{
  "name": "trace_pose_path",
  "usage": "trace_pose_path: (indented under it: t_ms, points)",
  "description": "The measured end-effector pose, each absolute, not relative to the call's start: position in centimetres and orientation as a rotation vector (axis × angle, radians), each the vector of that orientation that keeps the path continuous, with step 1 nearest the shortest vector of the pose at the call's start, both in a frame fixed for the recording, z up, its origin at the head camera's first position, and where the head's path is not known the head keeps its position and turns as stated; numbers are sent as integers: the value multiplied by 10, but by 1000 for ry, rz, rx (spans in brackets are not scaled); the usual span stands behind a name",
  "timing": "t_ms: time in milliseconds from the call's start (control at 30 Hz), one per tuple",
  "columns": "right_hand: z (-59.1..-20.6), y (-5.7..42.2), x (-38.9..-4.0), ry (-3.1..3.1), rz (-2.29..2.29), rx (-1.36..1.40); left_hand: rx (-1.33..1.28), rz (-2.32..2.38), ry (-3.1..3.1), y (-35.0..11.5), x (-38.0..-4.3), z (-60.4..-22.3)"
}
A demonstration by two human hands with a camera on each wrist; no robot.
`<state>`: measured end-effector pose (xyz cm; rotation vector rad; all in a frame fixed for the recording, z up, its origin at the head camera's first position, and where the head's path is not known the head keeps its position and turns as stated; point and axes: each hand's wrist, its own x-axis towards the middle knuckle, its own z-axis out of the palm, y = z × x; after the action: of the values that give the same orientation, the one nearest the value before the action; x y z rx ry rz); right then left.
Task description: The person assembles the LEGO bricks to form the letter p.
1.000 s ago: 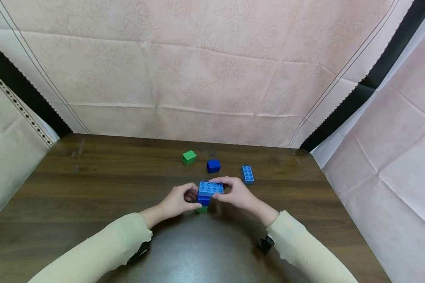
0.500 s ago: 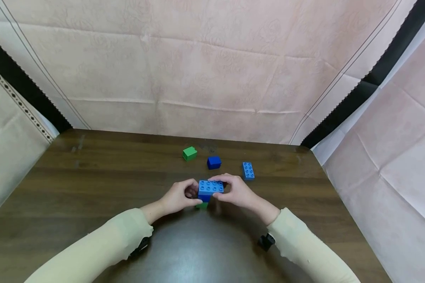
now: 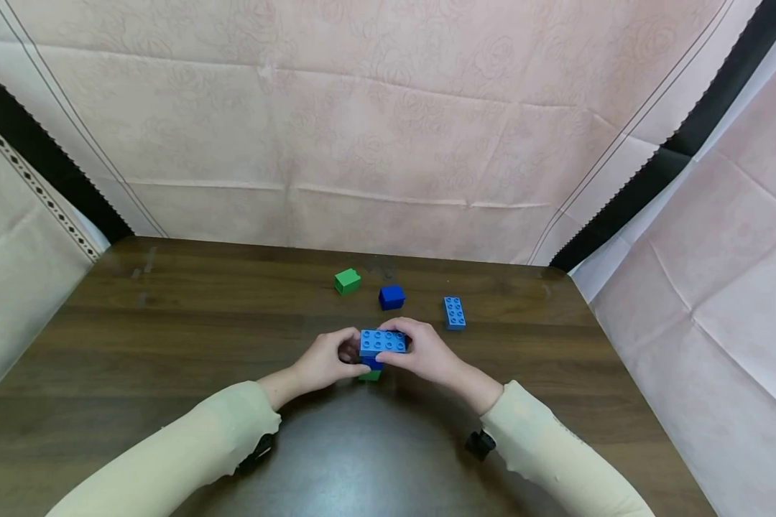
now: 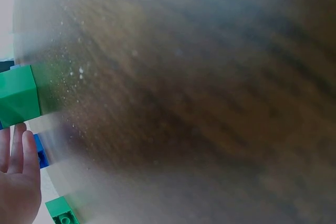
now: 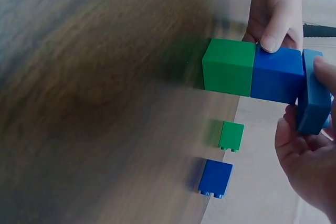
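A light blue brick [image 3: 383,342] with round studs lies across the top of a dark blue brick [image 5: 278,75], jutting out to the right. Beneath the dark blue one is a green brick [image 5: 229,67], lowest in the stack. My left hand [image 3: 326,357] grips the stack from the left, its thumb on the dark blue brick in the right wrist view. My right hand [image 3: 423,350] pinches the light blue brick between thumb and fingers. Whether that brick is pressed fully down, I cannot tell. The left wrist view catches only the green brick's side and some fingers [image 4: 17,153].
Farther back on the brown wooden table [image 3: 187,323] lie a loose green brick [image 3: 347,281], a dark blue brick [image 3: 391,298] and a flat light blue brick [image 3: 454,313]. A pale patterned cloth [image 3: 375,143] hangs behind the table's far edge.
My right hand and the light blue brick have shifted slightly left over the stack. The left hand keeps its grip. The head view has tilted a little.
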<state>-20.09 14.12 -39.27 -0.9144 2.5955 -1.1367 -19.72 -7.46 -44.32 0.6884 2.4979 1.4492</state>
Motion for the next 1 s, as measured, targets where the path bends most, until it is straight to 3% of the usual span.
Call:
trace_pose_path:
  t_ms: [1000]
  points:
    - [-390,147,-200,2726,-881,-1084,664,1475,2468,-74,-195,-441]
